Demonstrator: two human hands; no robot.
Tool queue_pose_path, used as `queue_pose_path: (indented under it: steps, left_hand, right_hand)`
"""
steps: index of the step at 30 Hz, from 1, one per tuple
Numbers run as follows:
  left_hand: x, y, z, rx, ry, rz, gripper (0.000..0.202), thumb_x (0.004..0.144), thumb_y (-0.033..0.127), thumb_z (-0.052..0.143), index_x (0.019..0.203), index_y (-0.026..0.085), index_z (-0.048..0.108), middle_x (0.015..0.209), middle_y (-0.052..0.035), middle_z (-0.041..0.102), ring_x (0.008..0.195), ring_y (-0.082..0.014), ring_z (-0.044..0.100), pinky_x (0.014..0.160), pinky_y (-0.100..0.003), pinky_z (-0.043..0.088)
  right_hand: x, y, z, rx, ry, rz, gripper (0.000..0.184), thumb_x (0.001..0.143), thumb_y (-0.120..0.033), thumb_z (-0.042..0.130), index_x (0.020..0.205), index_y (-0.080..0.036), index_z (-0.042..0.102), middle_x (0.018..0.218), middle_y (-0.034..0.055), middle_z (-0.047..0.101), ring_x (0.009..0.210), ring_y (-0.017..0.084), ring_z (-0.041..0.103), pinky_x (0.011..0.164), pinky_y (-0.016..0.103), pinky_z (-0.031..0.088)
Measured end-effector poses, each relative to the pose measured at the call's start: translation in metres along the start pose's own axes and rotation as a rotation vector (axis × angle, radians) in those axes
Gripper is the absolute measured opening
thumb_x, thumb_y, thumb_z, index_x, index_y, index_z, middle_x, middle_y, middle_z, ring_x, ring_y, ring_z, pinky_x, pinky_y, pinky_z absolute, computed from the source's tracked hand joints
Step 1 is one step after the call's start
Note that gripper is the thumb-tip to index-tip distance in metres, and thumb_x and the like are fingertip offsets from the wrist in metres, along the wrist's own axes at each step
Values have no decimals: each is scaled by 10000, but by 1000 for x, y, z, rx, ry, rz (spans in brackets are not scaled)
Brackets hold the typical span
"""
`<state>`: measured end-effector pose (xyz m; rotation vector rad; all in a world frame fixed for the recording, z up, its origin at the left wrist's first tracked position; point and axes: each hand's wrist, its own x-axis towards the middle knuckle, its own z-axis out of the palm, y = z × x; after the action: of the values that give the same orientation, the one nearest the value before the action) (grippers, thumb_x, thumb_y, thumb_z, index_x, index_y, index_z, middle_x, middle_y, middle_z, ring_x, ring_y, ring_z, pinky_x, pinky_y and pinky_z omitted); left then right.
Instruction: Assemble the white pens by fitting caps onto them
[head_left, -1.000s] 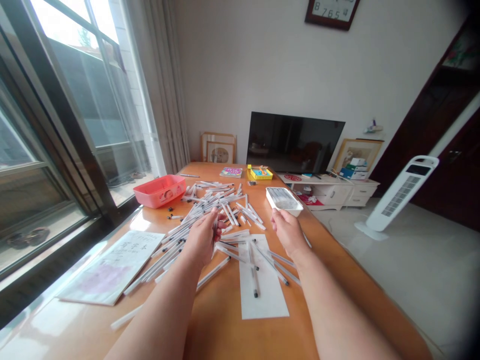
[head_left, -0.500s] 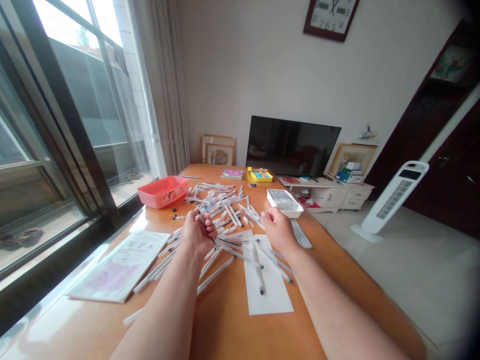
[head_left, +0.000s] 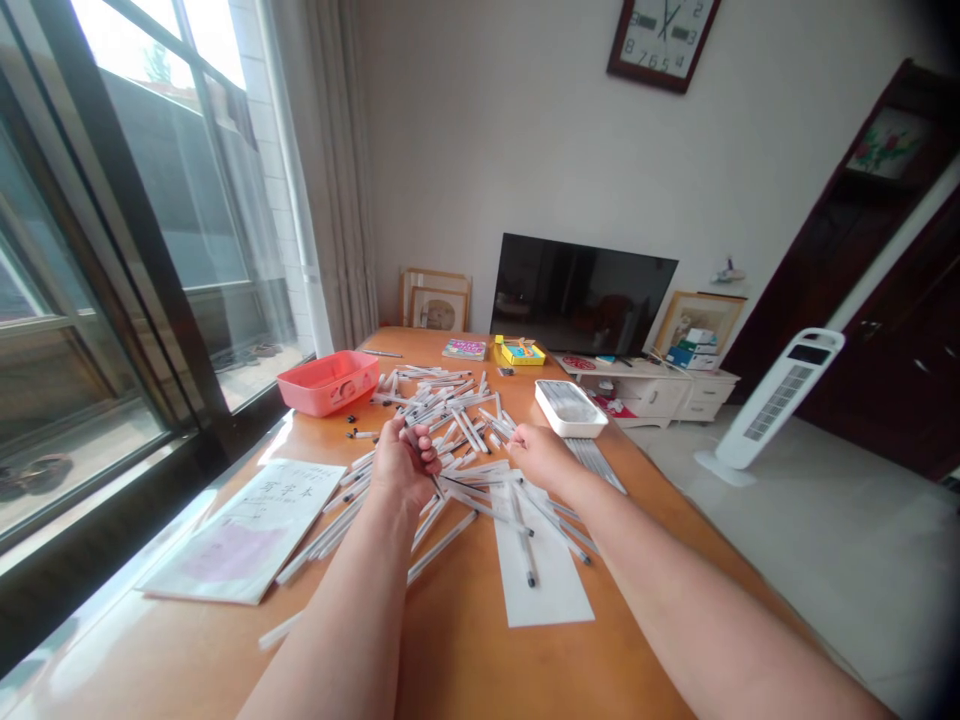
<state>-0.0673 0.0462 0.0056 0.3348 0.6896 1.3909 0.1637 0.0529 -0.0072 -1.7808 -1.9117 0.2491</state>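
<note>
Several white pens (head_left: 450,420) lie scattered across the orange wooden table (head_left: 465,640). My left hand (head_left: 403,462) is closed round one pen, lifted a little above the pile. My right hand (head_left: 534,452) reaches low over the pens toward the middle of the pile, fingers curled; what they hold, if anything, is hidden. A white tray (head_left: 570,407) with pens in it sits on the table just beyond my right hand. A white paper sheet (head_left: 551,590) lies under some pens near me.
A red plastic basket (head_left: 328,381) stands at the left by the window. A printed booklet (head_left: 247,530) lies at the near left. Small books and a yellow box (head_left: 520,349) sit at the far end. A white tower fan (head_left: 772,400) stands on the floor to the right.
My right hand has left the white tray, which now rests on the table, and moved left over the pens. My left hand has risen slightly with its pen.
</note>
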Motion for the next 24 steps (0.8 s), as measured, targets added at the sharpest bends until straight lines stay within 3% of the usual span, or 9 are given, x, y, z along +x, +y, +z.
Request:
queue_pose_path:
  steps: [12, 24]
  left_hand:
    - [-3, 2, 2, -25, 1, -14, 335, 830, 486, 539, 717, 172, 573, 517, 34, 452, 387, -89, 370, 379, -212, 240]
    - [-2, 0, 1, -51, 8, -9, 336, 836, 480, 539, 714, 168, 570, 527, 31, 457, 395, -85, 373, 387, -213, 235]
  right_hand:
    - [69, -4, 38, -156, -71, 117, 51, 741, -211, 684, 728, -185, 725, 756, 108, 719, 750, 229, 658, 653, 275, 416]
    - [86, -12, 57, -134, -100, 100, 86, 628, -158, 742, 704, -183, 710, 782, 127, 724, 778, 263, 681, 676, 306, 451]
